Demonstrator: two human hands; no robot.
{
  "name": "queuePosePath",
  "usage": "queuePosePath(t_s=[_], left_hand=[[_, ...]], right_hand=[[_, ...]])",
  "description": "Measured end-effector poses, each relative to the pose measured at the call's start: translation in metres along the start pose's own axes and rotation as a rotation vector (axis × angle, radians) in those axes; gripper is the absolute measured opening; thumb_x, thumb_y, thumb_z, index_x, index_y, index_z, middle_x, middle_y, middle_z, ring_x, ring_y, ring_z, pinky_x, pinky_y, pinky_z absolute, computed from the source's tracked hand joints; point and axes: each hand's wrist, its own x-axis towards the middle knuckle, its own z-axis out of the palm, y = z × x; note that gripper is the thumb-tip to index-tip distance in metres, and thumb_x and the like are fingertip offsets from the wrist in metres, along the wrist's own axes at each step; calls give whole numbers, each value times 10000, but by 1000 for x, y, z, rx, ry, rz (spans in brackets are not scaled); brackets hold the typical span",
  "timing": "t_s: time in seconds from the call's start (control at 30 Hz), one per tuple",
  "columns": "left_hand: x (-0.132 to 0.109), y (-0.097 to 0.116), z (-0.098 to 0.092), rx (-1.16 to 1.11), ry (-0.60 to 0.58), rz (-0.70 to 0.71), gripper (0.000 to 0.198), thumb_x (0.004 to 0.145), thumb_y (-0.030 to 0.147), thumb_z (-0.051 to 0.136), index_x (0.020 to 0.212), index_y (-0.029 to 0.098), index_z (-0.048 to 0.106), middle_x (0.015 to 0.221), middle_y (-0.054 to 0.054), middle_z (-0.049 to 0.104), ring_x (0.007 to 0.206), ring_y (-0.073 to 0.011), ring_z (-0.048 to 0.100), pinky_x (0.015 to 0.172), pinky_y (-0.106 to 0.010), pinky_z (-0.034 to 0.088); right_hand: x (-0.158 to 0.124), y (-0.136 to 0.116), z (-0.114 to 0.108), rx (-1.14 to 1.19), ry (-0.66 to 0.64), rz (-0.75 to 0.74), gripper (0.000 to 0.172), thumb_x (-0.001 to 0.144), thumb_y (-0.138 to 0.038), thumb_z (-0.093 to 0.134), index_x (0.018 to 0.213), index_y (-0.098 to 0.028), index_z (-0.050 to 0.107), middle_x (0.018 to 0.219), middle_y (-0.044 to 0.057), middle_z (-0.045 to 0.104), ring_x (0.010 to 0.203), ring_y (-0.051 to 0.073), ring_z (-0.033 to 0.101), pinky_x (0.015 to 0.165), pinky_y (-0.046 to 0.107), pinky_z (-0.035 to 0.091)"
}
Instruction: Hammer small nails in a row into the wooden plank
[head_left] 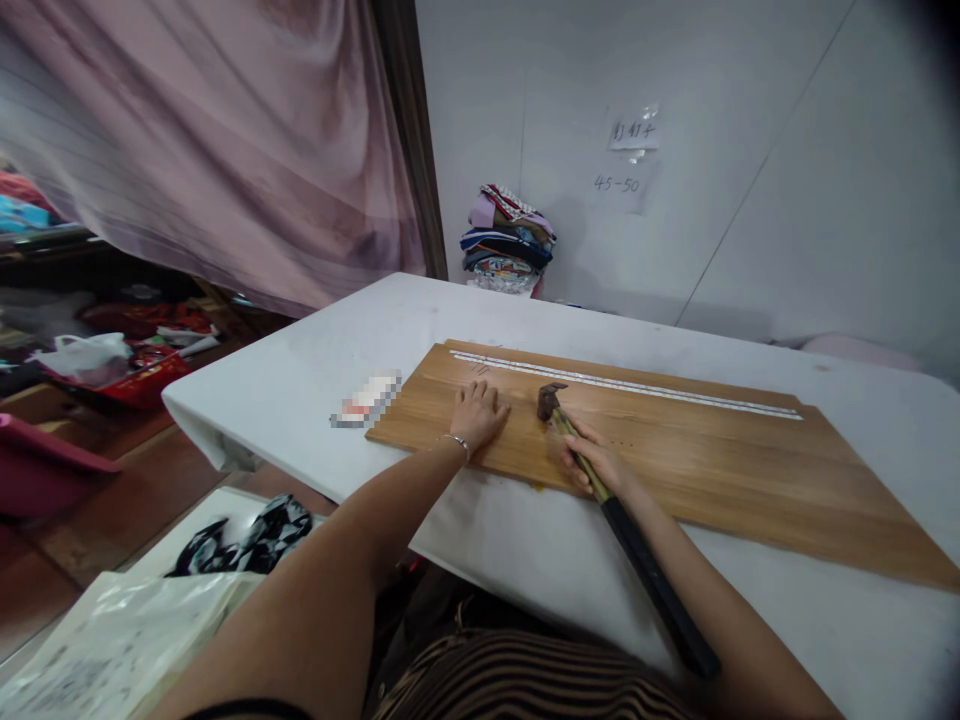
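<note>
A long wooden board (712,470) lies on a white table (315,370). My left hand (477,412) rests on the board's near left part, its fingers curled down onto the wood. My right hand (596,462) grips a hammer (622,525) high on its handle, close to the head. The dark hammer head (551,399) sits on the board just right of my left hand. The black grip end of the handle runs back along my forearm. A thin pale strip (622,383) runs along the board's far edge, and a few small nails (478,369) lie by its left end.
A small blurred-out object (366,400) lies on the table left of the board. Folded clothes (507,240) are stacked against the wall at the table's far side. A pink curtain (225,150) hangs at left; bags and clutter (112,360) cover the floor there.
</note>
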Motion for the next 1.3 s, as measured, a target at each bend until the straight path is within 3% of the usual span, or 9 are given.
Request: queuePosePath(t_s=[1.3], left_hand=[[0, 0, 0, -1, 13, 8, 317, 954, 451, 471, 1115, 214, 606, 1322, -109, 577, 1281, -285, 446, 1064, -459, 327]], right_hand=[[1, 1, -3, -7, -2, -1, 838, 793, -404, 672, 1541, -233, 335, 570, -91, 575, 296, 61, 415, 258, 149, 313]])
